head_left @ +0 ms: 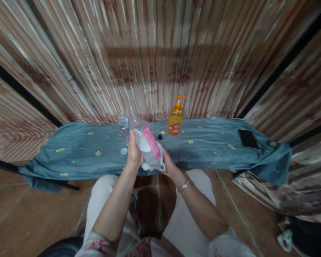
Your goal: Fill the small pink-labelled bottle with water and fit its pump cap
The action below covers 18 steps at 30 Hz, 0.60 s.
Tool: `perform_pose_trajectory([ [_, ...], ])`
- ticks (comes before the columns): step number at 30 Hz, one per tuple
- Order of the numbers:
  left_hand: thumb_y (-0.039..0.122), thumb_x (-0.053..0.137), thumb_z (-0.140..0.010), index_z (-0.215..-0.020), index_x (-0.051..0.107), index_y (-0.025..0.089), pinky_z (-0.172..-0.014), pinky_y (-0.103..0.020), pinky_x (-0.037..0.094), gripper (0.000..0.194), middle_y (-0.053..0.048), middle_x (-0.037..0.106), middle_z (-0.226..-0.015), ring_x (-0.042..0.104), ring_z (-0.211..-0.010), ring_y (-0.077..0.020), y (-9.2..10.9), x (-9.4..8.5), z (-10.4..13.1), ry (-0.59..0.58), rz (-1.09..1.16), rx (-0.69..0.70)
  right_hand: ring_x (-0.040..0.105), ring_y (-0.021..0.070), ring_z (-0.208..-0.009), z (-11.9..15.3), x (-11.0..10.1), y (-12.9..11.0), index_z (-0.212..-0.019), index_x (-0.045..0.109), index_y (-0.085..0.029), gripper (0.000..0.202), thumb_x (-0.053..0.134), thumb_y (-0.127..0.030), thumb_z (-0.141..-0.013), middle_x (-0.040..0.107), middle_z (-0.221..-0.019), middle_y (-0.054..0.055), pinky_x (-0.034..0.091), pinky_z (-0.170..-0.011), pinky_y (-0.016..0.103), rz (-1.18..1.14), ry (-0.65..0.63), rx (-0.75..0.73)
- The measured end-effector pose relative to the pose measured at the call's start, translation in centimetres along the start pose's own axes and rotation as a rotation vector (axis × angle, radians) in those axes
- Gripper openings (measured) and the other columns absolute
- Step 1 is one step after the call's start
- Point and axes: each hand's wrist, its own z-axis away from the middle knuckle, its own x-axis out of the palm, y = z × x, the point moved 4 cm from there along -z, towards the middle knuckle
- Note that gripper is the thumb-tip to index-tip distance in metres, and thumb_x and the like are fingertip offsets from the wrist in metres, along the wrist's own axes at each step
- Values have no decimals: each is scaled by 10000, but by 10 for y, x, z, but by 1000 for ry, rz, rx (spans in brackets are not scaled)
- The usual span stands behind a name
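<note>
Both my hands hold a clear plastic bottle (140, 137), tilted with its neck pointing away from me to the left. A pink band (152, 142) runs along its right side, and crumpled white material (152, 166), perhaps cloth or tissue, is around its lower end. My left hand (134, 151) is closed around the left side, thumb on top. My right hand (169, 162) grips the lower right end through the white material, its fingers partly hidden. Behind the held bottle stands a second clear bottle (122, 123). A small white piece (123, 152) lies left of my left hand.
A pump bottle of orange liquid (176, 119) stands toward the back of the cloth-covered bench (203, 153). Left of it lies a small black cap-like piece (159, 137). A dark phone (248, 139) lies at the right. A patterned curtain (155, 64) hangs behind.
</note>
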Motion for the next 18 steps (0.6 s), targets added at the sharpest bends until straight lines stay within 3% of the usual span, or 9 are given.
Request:
perform_pose_trajectory([
  [3,775,544,-779,-1131,661,219,-1067,-397,491,669,-78,715,-1168,590,-1270,-274,7,5,-3,-56,-3,0,737,192,-809,8,5,4,-961,704,-197,431,504,-576,-912,771,-811,22,619,-693,337,-74,-105,211],
  [7,814,492,-774,-1105,653,194,-1096,-413,463,720,-107,703,-1165,583,-1274,-296,7,8,-5,-107,-4,-16,738,201,-828,13,6,6,-1019,688,-182,428,514,-561,-921,776,-843,48,623,-690,347,-102,-112,254],
  [10,749,676,-676,-1227,581,193,-1128,-428,420,788,-106,650,-1261,572,-1273,-300,7,1,-4,-60,-158,77,738,195,-835,11,7,8,-1011,687,-187,411,570,-562,-888,772,-804,35,620,-704,332,-101,-111,196],
  [14,522,899,-503,-1339,473,213,-1139,-414,394,988,-110,573,-1363,551,-1279,-296,8,-5,3,-29,-411,233,744,204,-824,7,7,5,-949,694,-194,376,680,-543,-811,762,-736,15,616,-703,315,-71,-97,50],
  [18,501,868,-586,-1325,477,198,-1106,-390,422,889,-119,588,-1330,579,-1235,-275,3,-7,9,-5,-436,234,747,209,-826,7,5,2,-900,702,-180,384,734,-536,-760,764,-750,28,606,-704,300,-12,-99,-27],
])
